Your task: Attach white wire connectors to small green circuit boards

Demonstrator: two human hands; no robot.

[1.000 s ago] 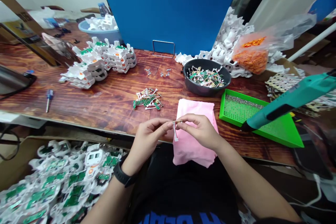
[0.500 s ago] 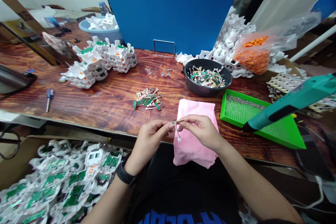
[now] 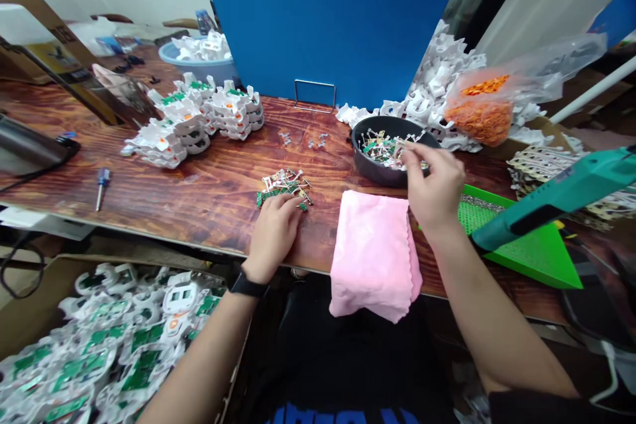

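Observation:
My left hand [image 3: 275, 232] rests at the near side of a small heap of green and tan circuit boards with white wires [image 3: 283, 183]. Its loosely bent fingers touch the boards, and the fingertips are partly hidden. Over the right side of a black bowl [image 3: 380, 173], my right hand [image 3: 434, 185] has thumb and fingers pinched together. Similar wired boards [image 3: 380, 148] fill this bowl. What the pinch holds, if anything, blends into the boards behind it. A folded pink cloth [image 3: 372, 252] lies at the table edge between my forearms.
Stacked white housings [image 3: 171, 122] stand back left, near a screwdriver [image 3: 102, 187]. On the right are a green tray [image 3: 541, 258], a teal electric screwdriver [image 3: 556, 195] and a bag of orange parts [image 3: 479, 119]. A carton of white housings [image 3: 144, 351] sits below left. A blue panel [image 3: 328, 20] rises behind.
My hands have parted from above the pink cloth, where they held a small wired board together. The left has moved to the heap, the right up to the black bowl.

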